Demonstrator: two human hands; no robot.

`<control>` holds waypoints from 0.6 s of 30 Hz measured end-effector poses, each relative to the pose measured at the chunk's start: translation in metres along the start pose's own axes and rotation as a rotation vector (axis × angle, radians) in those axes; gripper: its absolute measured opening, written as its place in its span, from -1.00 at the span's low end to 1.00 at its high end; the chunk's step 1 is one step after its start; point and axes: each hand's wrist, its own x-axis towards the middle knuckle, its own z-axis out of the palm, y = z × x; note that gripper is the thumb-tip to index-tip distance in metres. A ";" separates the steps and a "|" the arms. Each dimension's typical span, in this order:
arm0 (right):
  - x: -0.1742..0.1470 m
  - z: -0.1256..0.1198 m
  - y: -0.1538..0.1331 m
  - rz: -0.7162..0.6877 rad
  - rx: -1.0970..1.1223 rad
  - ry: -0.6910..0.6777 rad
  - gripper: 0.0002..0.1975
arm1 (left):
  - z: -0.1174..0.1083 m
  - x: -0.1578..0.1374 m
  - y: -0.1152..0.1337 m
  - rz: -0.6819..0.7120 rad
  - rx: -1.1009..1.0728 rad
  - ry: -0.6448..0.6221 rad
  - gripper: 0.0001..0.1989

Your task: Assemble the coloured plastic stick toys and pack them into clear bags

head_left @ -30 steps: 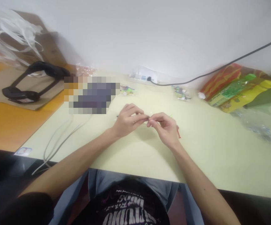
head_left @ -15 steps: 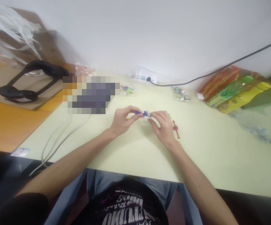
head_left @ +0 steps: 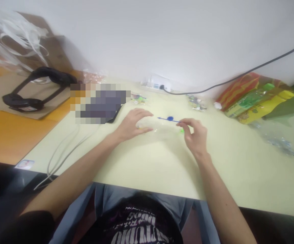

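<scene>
Between the thumb and fingers of my right hand (head_left: 196, 135) is the right end of a thin blue plastic stick with a round disc in its middle (head_left: 170, 118). The stick lies almost level above the table, and its pointed left tip faces my other hand. My left hand (head_left: 131, 125) is open, thumb and fingers apart, a short way from that tip. Below and near my right fingers sits a small bright green piece (head_left: 182, 130). A bit of yellow shows by my left palm, too small to name.
Small bagged colourful parts lie at the back (head_left: 139, 99) and back right (head_left: 196, 102). Two bottles (head_left: 265, 106) lean at the right, near crumpled clear plastic (head_left: 281, 144). A dark pixelated item (head_left: 101, 103), white cables (head_left: 60, 159) and a black frame (head_left: 37, 88) are leftward.
My left hand has let go of the blue piece and opened. My right hand has moved right with the blue stick, and the red stick beside it is now out of sight.
</scene>
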 end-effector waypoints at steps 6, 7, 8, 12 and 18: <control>-0.009 -0.037 0.021 -0.058 -0.228 -0.130 -0.88 | -0.010 -0.007 -0.026 -0.065 0.144 -0.326 0.17; -0.013 -0.035 0.022 -0.080 -0.248 -0.171 -0.88 | -0.009 -0.008 -0.028 -0.084 0.148 -0.350 0.19; -0.015 -0.031 0.023 -0.095 -0.261 -0.204 -0.88 | -0.007 -0.008 -0.029 -0.099 0.149 -0.368 0.19; -0.018 -0.001 0.020 -0.097 -0.282 -0.264 -0.86 | -0.001 -0.010 -0.033 -0.125 0.120 -0.391 0.17; 0.002 0.043 0.014 -0.081 -0.229 -0.390 -0.84 | 0.002 -0.011 -0.037 -0.118 0.123 -0.378 0.14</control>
